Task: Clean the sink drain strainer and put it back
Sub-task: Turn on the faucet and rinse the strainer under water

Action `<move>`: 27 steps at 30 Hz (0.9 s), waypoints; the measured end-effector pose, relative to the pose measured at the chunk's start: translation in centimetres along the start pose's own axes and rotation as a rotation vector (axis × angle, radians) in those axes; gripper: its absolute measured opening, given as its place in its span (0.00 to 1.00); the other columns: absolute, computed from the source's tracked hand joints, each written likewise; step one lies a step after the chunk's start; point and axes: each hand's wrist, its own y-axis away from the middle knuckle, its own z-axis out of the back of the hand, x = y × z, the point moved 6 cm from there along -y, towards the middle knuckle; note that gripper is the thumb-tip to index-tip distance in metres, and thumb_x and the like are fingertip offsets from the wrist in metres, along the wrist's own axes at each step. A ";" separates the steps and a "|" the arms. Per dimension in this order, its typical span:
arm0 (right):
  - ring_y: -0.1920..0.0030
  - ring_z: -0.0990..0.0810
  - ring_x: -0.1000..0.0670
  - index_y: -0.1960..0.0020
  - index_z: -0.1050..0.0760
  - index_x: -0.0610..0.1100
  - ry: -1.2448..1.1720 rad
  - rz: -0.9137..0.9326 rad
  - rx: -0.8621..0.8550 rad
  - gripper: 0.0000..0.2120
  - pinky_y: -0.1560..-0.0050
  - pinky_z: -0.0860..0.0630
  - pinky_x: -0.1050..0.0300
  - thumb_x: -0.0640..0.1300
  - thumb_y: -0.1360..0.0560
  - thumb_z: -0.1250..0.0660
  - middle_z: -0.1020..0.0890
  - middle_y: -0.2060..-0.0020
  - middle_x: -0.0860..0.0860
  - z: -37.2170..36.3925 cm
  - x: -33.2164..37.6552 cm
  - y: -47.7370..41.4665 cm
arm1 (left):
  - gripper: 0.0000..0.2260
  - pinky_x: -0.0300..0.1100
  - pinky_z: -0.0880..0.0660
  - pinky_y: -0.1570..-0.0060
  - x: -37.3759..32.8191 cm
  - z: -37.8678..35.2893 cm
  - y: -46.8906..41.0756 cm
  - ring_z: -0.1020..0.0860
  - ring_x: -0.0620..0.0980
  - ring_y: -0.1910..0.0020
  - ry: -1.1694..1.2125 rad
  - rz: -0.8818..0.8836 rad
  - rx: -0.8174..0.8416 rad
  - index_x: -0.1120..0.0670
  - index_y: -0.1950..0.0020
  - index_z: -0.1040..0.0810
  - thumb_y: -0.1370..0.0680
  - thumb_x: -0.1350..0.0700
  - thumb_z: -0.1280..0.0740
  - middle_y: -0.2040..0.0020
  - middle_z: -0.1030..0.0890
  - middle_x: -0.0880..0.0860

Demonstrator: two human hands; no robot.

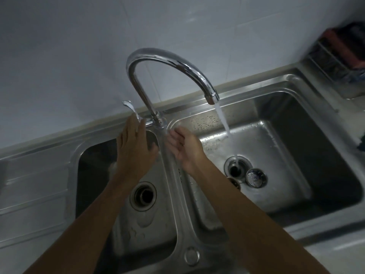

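Observation:
A round steel drain strainer (pixel 255 177) lies on the floor of the right sink basin (pixel 292 147), just right of the open drain hole (pixel 236 169). Water runs from the curved faucet spout (pixel 212 97) straight into that hole. A second small brownish piece (pixel 234 182) lies at the drain's lower edge. My left hand (pixel 134 147) reaches flat toward the faucet lever (pixel 131 109), fingertips touching it. My right hand (pixel 184 148) hovers open and empty over the divider between the basins, left of the water stream.
The left basin (pixel 94 175) has its own open drain (pixel 143 195). A wire rack (pixel 335 58) with dark items stands at the back right on the counter. A white tiled wall rises behind the sink. A round cap (pixel 191 255) sits on the divider near me.

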 end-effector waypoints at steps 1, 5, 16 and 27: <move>0.52 0.14 0.43 0.47 0.19 0.37 0.109 -0.001 -0.025 0.10 0.52 0.24 0.56 0.43 0.18 0.35 0.14 0.55 0.43 1.8 0.1 0.8 | 0.33 0.59 0.38 0.25 -1.1 -0.9 1.3 0.39 0.60 0.20 0.041 -0.016 0.007 0.58 0.20 0.37 0.21 0.48 0.30 0.18 0.40 0.61; 0.54 0.15 0.48 0.48 0.17 0.44 0.979 0.150 -0.222 0.05 0.54 0.19 0.56 0.43 0.21 0.30 0.12 0.53 0.49 11.1 3.1 3.6 | 0.33 0.57 0.35 0.25 -5.6 -4.9 5.3 0.36 0.58 0.22 0.116 -0.141 0.086 0.56 0.21 0.34 0.21 0.43 0.30 0.19 0.37 0.58; 0.36 0.27 0.35 0.25 0.38 0.48 2.216 -0.155 -0.223 0.41 0.41 0.25 0.43 0.62 0.30 0.25 0.30 0.33 0.42 29.1 8.4 4.0 | 0.32 0.59 0.34 0.29 -9.3 -9.2 8.1 0.36 0.58 0.26 0.027 -0.148 0.094 0.53 0.26 0.30 0.23 0.34 0.37 0.22 0.35 0.59; 0.44 0.19 0.38 0.34 0.35 0.43 2.031 0.188 -0.218 0.35 0.49 0.21 0.45 0.53 0.31 0.21 0.23 0.39 0.43 24.4 9.0 0.3 | 0.32 0.56 0.46 0.22 -9.8 -10.1 7.9 0.32 0.55 0.24 -0.003 -0.126 0.080 0.52 0.24 0.30 0.21 0.34 0.36 0.21 0.33 0.55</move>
